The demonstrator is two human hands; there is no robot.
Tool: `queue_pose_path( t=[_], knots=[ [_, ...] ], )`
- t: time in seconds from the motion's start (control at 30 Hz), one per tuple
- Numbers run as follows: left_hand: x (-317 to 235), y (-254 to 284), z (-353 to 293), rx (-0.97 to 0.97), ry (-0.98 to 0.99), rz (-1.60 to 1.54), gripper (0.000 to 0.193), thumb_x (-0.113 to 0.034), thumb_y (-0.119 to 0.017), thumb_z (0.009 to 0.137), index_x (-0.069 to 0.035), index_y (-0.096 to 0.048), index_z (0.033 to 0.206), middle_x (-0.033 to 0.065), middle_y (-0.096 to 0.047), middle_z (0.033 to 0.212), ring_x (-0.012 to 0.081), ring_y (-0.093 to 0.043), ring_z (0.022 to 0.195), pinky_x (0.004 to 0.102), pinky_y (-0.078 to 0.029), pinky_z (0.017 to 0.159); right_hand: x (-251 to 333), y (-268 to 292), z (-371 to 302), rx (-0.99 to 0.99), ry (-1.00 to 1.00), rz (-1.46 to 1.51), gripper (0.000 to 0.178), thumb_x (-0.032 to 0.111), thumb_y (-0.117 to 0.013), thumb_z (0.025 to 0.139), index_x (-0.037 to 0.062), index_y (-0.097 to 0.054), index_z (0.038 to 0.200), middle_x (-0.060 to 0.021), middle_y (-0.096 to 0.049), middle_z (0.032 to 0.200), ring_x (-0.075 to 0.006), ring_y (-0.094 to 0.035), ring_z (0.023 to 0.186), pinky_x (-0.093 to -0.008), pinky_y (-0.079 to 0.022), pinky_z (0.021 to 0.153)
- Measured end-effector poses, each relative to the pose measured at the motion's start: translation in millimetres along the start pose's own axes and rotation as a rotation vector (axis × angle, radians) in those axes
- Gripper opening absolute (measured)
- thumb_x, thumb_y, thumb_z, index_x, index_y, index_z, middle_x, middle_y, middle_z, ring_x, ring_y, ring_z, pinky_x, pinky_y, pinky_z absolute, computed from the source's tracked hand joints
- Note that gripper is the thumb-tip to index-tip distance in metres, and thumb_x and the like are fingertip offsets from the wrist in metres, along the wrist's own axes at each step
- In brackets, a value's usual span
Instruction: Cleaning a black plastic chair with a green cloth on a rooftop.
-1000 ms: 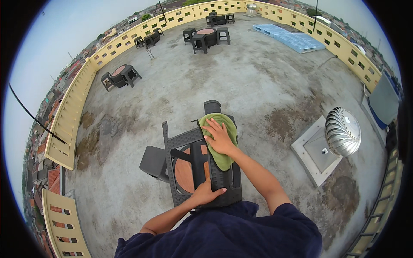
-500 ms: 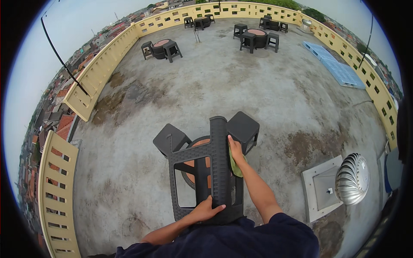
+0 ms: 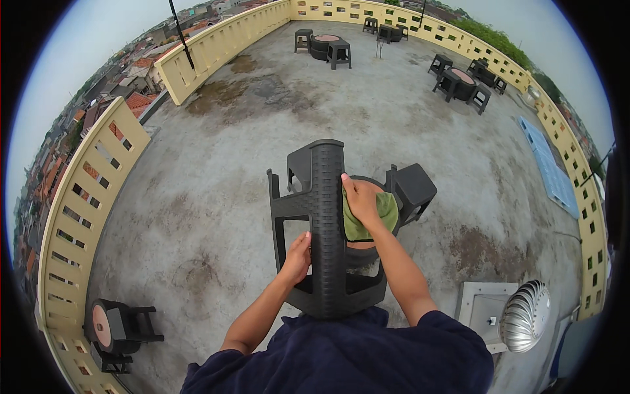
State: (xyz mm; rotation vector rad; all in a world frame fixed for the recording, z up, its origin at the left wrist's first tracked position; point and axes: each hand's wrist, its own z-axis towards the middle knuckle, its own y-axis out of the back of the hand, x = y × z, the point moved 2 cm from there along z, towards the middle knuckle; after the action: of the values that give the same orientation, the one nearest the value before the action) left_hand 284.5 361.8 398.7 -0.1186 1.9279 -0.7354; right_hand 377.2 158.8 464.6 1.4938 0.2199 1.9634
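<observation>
A black plastic stool (image 3: 327, 217) is held up in front of my body, tipped so that one ribbed leg faces up and away from me. My left hand (image 3: 297, 257) grips the left edge of this leg, thumb upward. On its right edge, my right hand (image 3: 361, 200) presses a folded green cloth (image 3: 388, 211) with dark trim. Behind the stool stands a low round table (image 3: 360, 245) with an orange-pink top, partly hidden by the cloth and my arm. Close to that table are a second black stool (image 3: 415, 190) and another one (image 3: 299, 164), mostly covered.
Round tables with stools stand farther off, one group (image 3: 326, 47) at the back and one (image 3: 461, 77) at the right. Another table (image 3: 103, 325) is at lower left. A metal turbine vent (image 3: 525, 316) rises at right, near blue pallets (image 3: 550, 167). A yellow parapet (image 3: 85, 197) borders the roof.
My view has turned left. The held stool has rotated so its leg stands more centrally. My left hand has moved up along the leg, and more of the green cloth shows under my right hand.
</observation>
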Motion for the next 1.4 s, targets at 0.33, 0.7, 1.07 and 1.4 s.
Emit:
queue_pose_path(
  t=[0.33, 0.7, 1.07, 1.4],
  knots=[
    [-11.1, 62.8, -69.9, 0.193, -0.185, -0.632, 0.034, -0.033, -0.042, 0.105, -0.007, -0.055, 0.123, 0.0168, -0.063, 0.122, 0.0264, -0.063, 0.11, 0.0415, -0.051, 0.095, 72.0, -50.4, -69.6, 0.118, 0.1, -0.033, 0.065, 0.052, -0.048, 0.098, -0.0035, -0.059, 0.067, -0.0235, -0.052, 0.058, -0.0408, -0.055, 0.058, -0.0466, -0.04, 0.056],
    [31.7, 50.1, -74.9, 0.593, 0.107, -0.654, 0.069, -0.055, -0.042, 0.099, -0.002, -0.04, 0.144, 0.022, -0.053, 0.136, 0.0382, -0.055, 0.122, 0.049, -0.046, 0.102, 74.4, -40.1, -94.4, 0.039, 0.119, -0.005, 0.048, 0.042, -0.051, 0.099, -0.0027, -0.057, 0.082, -0.0212, -0.055, 0.078, -0.0358, -0.052, 0.074, -0.0454, -0.038, 0.074],
    [12.3, 6.1, -25.4, 0.307, 0.086, -0.488, 0.065, -0.058, -0.03, 0.101, -0.015, -0.032, 0.15, 0.0096, -0.044, 0.148, 0.0249, -0.046, 0.133, 0.0441, -0.038, 0.11, 83.9, -44.8, -148.3, 0.134, 0.496, -0.292, 0.049, 0.03, -0.051, 0.097, 0.011, -0.048, 0.142, -0.0211, -0.029, 0.155, -0.0387, -0.023, 0.145, -0.0602, -0.015, 0.114],
    [-14.3, -43.4, 18.7, 0.317, 0.03, -0.499, 0.091, -0.079, -0.035, 0.086, -0.013, -0.037, 0.149, 0.0164, -0.043, 0.148, 0.0355, -0.046, 0.133, 0.0538, -0.035, 0.11, 81.9, 9.3, 26.3, 0.156, 0.714, -0.033, 0.044, 0.023, -0.053, 0.095, 0.0112, -0.053, 0.137, -0.013, -0.043, 0.148, -0.0332, -0.034, 0.139, -0.0554, -0.016, 0.115]
  ],
)
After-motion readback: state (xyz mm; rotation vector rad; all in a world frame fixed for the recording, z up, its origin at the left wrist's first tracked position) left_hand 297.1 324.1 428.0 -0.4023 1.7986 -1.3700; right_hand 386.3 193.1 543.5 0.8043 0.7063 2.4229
